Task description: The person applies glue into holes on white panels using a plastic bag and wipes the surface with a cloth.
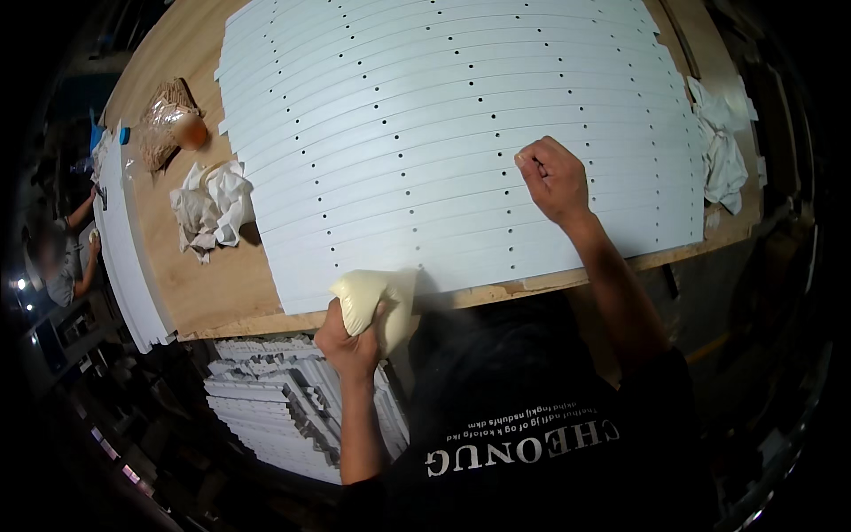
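Near the front edge of the table my left hand [347, 344] is wrapped round a soft, cream-coloured plastic bag [359, 297], which bulges above the fingers. Beneath and beyond it lies a wide row of white boards [443, 168], set side by side, with lines of small dark holes running across them. My right hand [556, 180] is over the boards to the right of the middle, close to one line of holes. Its fingers are curled and pressed together. Whatever they may hold is hidden.
On the wooden table [199, 306] at left are crumpled whitish cloth [213, 208] and a clear bag of small wooden dowels [164, 124]. More crumpled cloth [720, 146] lies at right. White boards [275, 408] are stacked below the table. Another person [62, 257] works at far left.
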{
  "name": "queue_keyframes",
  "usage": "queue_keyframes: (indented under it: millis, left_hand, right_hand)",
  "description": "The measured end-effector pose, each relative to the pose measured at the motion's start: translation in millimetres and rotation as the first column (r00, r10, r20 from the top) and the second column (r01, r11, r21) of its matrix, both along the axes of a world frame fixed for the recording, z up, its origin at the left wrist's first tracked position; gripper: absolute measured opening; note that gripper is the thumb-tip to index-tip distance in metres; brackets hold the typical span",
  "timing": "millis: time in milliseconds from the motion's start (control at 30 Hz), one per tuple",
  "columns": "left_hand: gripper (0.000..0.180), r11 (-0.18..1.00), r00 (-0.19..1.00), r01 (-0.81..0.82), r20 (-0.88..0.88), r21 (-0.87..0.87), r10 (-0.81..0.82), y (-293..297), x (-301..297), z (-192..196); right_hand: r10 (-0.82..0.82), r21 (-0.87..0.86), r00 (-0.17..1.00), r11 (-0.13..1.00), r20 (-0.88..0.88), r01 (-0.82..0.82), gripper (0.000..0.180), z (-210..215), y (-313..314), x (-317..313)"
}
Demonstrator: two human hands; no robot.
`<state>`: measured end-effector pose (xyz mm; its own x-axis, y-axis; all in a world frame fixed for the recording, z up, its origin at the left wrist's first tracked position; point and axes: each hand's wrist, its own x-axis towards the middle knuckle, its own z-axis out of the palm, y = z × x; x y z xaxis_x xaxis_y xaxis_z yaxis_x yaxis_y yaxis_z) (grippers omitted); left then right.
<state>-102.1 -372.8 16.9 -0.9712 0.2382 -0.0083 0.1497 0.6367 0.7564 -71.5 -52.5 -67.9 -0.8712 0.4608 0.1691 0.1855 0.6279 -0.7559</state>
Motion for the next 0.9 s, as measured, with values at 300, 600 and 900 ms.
queue_keyframes:
  millis: [300, 600, 900]
  left_hand:
    - [0.023, 0.994, 0.996, 0.078, -0.028, -0.074, -0.08, 6, -3, -1]
    - [0.019, 0.983, 0.993, 0.113, -0.023, -0.142, -0.117, 12, -5, -2]
    - [0.023, 0.992, 0.994, 0.067, -0.078, -0.11, -0.076, 22, -16, 3]
  right_hand:
    - [0.01, 0.024, 1.0, 1.0, 0.002, -0.01, 0.015, 1, 0, 0]
    - [0.013, 0.034, 1.0, 0.999, 0.013, -0.013, 0.014, -1, 2, 0]
    - [0.007, 0.027, 0.999, 1.0, 0.043, -0.008, 0.014, 0, 1, 0]
